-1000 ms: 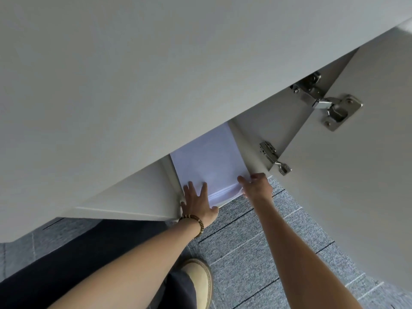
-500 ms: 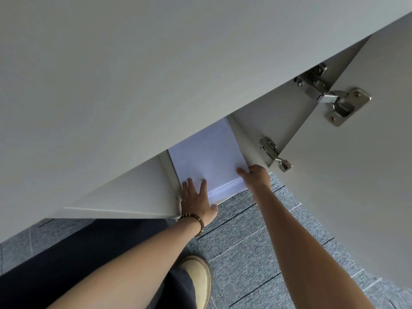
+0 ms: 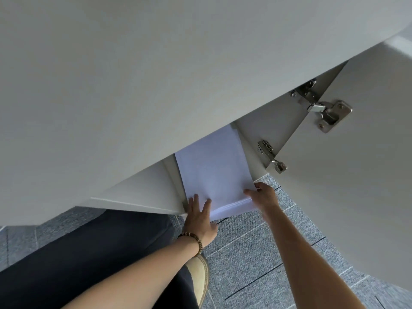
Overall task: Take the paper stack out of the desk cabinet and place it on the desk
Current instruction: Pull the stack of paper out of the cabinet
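A white paper stack (image 3: 214, 172) lies flat in the open desk cabinet (image 3: 254, 134), its near edge jutting out past the cabinet's front. The far end of the stack is hidden under the desk top (image 3: 156, 74). My left hand (image 3: 199, 216) grips the stack's near left corner, fingers spread on top, a beaded bracelet on the wrist. My right hand (image 3: 264, 196) holds the near right corner, thumb on the top sheet and fingers below.
The white cabinet door (image 3: 347, 186) stands open to the right, with two metal hinges (image 3: 325, 110). Grey carpet tiles (image 3: 252, 259) cover the floor below. My dark trouser leg and a beige shoe (image 3: 199, 279) are at the lower left.
The paper stack has slid out toward me, with more of it now showing past the cabinet's front. Both hands have moved back with it, keeping their hold on the near corners.
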`<move>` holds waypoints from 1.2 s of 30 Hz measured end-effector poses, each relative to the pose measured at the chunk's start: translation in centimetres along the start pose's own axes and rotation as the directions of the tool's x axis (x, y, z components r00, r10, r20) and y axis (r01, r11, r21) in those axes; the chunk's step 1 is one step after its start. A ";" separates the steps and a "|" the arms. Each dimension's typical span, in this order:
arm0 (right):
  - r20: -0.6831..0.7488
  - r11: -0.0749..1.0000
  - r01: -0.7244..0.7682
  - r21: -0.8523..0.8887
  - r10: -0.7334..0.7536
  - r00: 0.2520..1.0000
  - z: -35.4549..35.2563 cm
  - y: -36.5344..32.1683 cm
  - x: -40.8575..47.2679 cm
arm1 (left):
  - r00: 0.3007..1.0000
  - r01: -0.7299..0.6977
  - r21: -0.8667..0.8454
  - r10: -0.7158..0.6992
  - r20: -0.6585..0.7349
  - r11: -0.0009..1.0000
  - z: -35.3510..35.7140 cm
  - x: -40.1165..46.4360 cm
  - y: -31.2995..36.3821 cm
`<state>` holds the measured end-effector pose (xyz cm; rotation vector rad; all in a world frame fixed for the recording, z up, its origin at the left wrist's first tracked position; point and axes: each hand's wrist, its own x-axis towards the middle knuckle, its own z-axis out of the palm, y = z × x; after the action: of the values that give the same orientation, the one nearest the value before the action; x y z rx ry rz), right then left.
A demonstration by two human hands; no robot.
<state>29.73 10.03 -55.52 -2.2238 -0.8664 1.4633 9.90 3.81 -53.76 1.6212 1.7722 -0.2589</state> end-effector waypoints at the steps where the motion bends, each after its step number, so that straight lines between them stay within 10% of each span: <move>1: 0.017 1.000 -0.016 0.010 0.016 1.000 -0.4 0.8 -0.6 | 1.000 -0.004 -0.009 0.005 0.025 1.000 0.4 -0.8 0.1; 5: 0.122 0.997 -0.076 0.022 0.072 0.990 -2.0 4.1 -3.0 | 0.998 0.003 -0.070 0.001 0.066 0.998 2.1 -3.4 0.6; 11: 0.219 0.998 -0.048 -0.050 0.057 0.974 -1.9 5.7 -4.0 | 0.934 0.149 -0.359 -0.250 -0.255 0.922 2.7 -3.7 -0.9; 16: 0.257 0.993 -0.080 0.086 0.056 0.965 -1.5 5.6 -2.4 | 0.869 0.285 -0.731 -0.489 -0.076 0.620 2.0 -2.0 -1.2; 21: 0.178 0.986 -0.014 0.164 -0.016 0.984 -1.0 3.4 -0.2 | 0.827 0.364 -0.756 -0.563 -0.007 0.544 2.2 -0.1 -1.8; 29: 0.091 0.990 0.068 0.126 -0.080 0.993 -0.4 1.9 0.4 | 0.922 0.230 -0.897 -0.379 0.077 0.378 1.3 0.2 -1.1; 36: 0.090 0.984 0.108 0.139 -0.121 0.988 -2.0 3.0 -1.2 | 0.899 0.422 -0.896 -0.196 0.392 0.142 -0.8 -0.8 -0.7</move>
<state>32.10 7.02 -55.62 -1.9858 -0.8838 1.5401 8.89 3.49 -52.89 0.2216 1.5020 0.4937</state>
